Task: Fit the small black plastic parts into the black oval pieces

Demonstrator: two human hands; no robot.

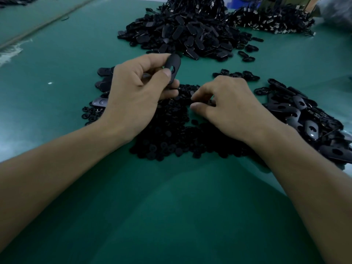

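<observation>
My left hand [137,92] holds one black oval piece [174,68] upright between thumb and fingers, its small hole facing me. Just below and to the right, my right hand [224,105] reaches into a heap of small black plastic parts [171,138], thumb and forefinger curled close together over them. Whether a part sits between those fingertips cannot be made out. The heap spreads under both hands on the green table [171,206].
A large mound of black oval pieces [186,33] rises behind the hands. More oval pieces lie in a pile at the right [308,119] and a few at the left [103,79]. Another dark pile [272,20] sits at the back right.
</observation>
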